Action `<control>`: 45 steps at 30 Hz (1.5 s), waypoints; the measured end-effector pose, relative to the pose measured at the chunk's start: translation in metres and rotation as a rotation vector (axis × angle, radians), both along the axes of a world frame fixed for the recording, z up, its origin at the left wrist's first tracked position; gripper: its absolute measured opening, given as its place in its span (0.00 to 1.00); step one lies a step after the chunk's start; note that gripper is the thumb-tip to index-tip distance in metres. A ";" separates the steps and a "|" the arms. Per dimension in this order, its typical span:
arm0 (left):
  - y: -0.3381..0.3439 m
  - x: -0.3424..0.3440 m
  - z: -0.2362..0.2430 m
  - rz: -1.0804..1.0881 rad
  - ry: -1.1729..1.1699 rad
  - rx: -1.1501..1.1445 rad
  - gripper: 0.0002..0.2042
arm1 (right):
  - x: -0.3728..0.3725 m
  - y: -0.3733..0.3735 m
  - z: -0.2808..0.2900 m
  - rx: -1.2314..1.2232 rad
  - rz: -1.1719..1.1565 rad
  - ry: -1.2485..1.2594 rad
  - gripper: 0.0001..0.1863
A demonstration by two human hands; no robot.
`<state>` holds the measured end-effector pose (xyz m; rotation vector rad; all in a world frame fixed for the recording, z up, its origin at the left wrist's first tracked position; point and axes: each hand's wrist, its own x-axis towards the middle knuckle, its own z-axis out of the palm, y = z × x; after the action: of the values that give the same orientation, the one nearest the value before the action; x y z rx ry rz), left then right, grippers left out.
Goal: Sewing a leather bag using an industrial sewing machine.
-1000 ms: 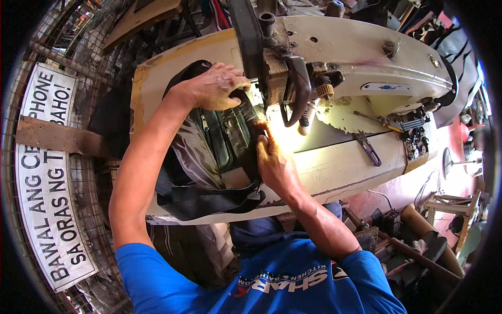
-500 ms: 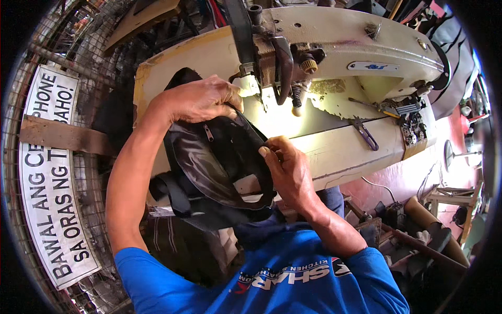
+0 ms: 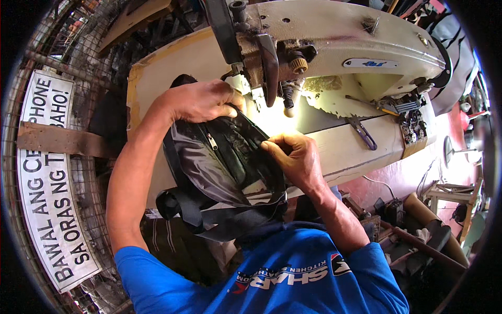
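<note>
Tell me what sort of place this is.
Probably a small sewing or bag-repair workshop. An industrial sewing machine sits on a worn cream table, both hands work a black zippered bag under its needle, and tools and clutter crowd the bench.

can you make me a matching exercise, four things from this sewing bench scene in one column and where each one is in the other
Things:
1. left hand
2. right hand
3. black bag
4. thread snips

Places:
A. lying on the machine bed, to the right of both hands
B. gripping the bag's top edge beside the needle area
C. pinching the bag's right edge
D. draped over the table's front edge

Pairs: 1-B, 2-C, 3-D, 4-A
</note>
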<state>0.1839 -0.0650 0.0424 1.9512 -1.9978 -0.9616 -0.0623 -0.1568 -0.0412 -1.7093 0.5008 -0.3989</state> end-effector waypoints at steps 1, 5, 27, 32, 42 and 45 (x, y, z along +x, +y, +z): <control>-0.001 0.000 -0.001 0.000 0.004 0.004 0.11 | 0.000 0.001 -0.001 -0.045 -0.018 -0.019 0.08; -0.001 -0.005 0.006 0.020 0.061 -0.026 0.11 | 0.003 0.001 -0.003 -0.079 -0.025 0.004 0.09; 0.006 0.006 -0.005 0.056 -0.189 -0.089 0.15 | 0.006 0.002 -0.009 0.077 -0.097 0.022 0.11; 0.020 0.003 -0.010 0.142 -0.188 -0.084 0.15 | 0.005 0.004 -0.005 0.134 -0.089 0.026 0.12; 0.128 0.069 0.177 0.255 -0.634 -0.168 0.07 | 0.188 0.049 0.096 -0.626 0.137 -0.551 0.09; 0.194 0.061 0.252 0.417 -0.990 -0.406 0.08 | 0.256 0.059 0.210 -0.785 0.149 -0.539 0.07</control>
<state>0.2448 0.1294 0.2946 2.6507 -1.7548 0.5953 0.1936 -0.0983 0.1684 -2.2434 -0.2208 -1.0017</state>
